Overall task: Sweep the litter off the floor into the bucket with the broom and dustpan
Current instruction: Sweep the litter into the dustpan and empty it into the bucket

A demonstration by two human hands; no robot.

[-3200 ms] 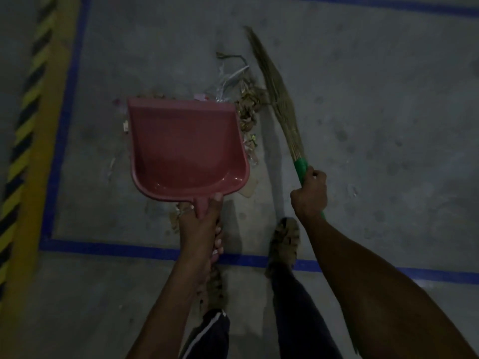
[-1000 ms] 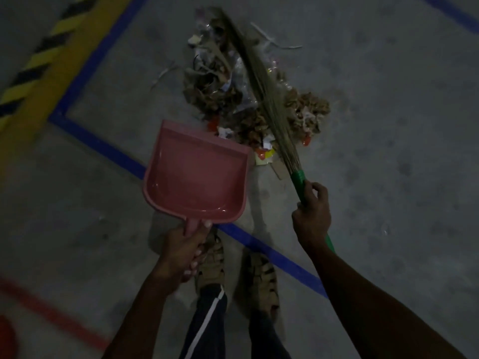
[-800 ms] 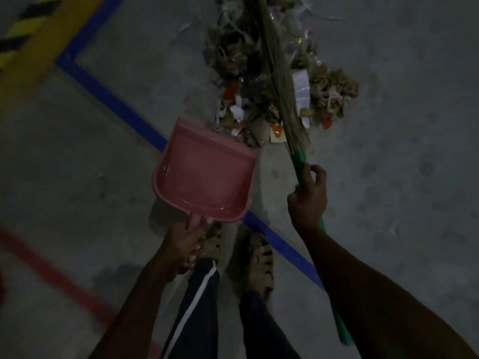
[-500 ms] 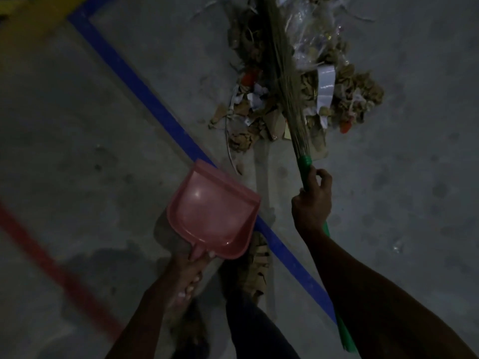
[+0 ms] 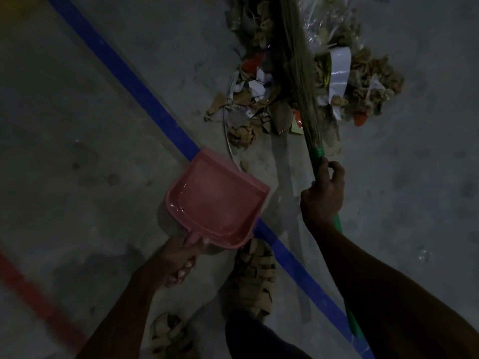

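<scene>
A pile of litter (image 5: 363, 79) made of crumpled brown paper, white scraps, clear plastic and small red bits lies on the grey floor at the top right. The broom (image 5: 298, 73) has straw bristles lying across the pile and a green handle. My right hand (image 5: 324, 195) grips that handle just below the bristles. My left hand (image 5: 178, 260) holds the handle of the pink dustpan (image 5: 217, 200), which is empty and held over the blue line, short of the pile. No bucket is in view.
A blue floor line (image 5: 134, 89) runs diagonally from the top left to the bottom right. A red line (image 5: 33, 294) crosses the bottom left. My sandalled feet (image 5: 254, 275) stand below the dustpan. Bare concrete (image 5: 427, 203) lies to the right.
The view has swung round the pile. The dustpan has come back from the pile's edge towards my feet. The broom still lies across the litter, in my right hand.
</scene>
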